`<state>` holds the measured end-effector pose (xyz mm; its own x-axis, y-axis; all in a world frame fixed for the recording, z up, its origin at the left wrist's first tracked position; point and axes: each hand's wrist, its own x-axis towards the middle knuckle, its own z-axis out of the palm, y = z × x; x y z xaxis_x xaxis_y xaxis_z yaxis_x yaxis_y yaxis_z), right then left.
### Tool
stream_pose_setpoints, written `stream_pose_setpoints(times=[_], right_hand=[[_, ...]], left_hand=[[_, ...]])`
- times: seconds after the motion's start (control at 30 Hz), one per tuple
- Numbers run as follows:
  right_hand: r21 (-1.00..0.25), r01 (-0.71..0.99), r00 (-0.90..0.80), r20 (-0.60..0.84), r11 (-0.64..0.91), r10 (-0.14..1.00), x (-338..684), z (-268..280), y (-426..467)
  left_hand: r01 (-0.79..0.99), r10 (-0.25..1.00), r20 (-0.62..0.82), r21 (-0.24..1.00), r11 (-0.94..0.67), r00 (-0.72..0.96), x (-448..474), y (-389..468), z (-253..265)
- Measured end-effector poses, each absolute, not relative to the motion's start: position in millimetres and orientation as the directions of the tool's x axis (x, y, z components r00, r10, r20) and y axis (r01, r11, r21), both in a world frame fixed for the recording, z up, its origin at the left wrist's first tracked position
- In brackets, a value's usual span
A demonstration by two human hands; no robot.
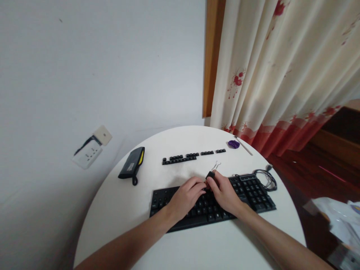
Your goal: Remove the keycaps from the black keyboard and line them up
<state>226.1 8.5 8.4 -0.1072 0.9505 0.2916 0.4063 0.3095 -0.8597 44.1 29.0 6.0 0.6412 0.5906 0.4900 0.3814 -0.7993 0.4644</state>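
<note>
A black keyboard (191, 221) lies across the front of the round white table. My right hand (223, 190) is closed on a keycap puller (210, 174); its black handle is in my fingers and its two wire prongs point up and away from me. My left hand (188, 195) rests over the keyboard's upper middle with its fingers pressed together, their tips close to the right fingertips. Whatever may be between them is hidden. Beyond the keyboard, loose black keycaps (181, 159) lie in short rows.
A dark zip case (131, 163) with a yellow strip lies at the left. Toward the back right are a crumpled purple cloth (233, 144) and a slim brush (244, 146). The coiled USB cable (266, 180) sits by the keyboard's right end. A wall (112, 75) borders the table's far side.
</note>
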Motion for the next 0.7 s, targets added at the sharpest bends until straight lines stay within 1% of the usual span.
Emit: stream_pose_setpoints(times=[0.17, 0.3, 0.43, 0.6, 0.7], right_hand=[[-0.874, 0.378, -0.117, 0.283, 0.306, 0.952, 225.2, 9.0, 8.0], [-0.891, 0.319, -0.122, 0.301, 0.324, 0.946, 226.6, 9.6, 7.9], [-0.898, 0.29, -0.103, 0.315, 0.332, 0.943, 225.6, 9.7, 8.0], [-0.942, 0.193, -0.058, 0.268, 0.274, 0.962, 222.4, 8.9, 8.9], [-0.956, 0.148, -0.043, 0.251, 0.255, 0.967, 222.2, 10.3, 8.9]], left_hand=[[0.409, 0.609, 0.53, 0.454, -0.792, 0.59, 42.8, 29.0, 6.2], [0.438, 0.587, 0.557, 0.391, -0.809, 0.587, 42.9, 26.5, 7.9], [0.469, 0.579, 0.548, 0.343, -0.814, 0.604, 43.4, 23.8, 11.5], [0.436, 0.577, 0.615, 0.382, -0.815, 0.538, 43.2, 25.0, 13.1], [0.411, 0.597, 0.618, 0.434, -0.802, 0.512, 45.4, 25.5, 15.1]])
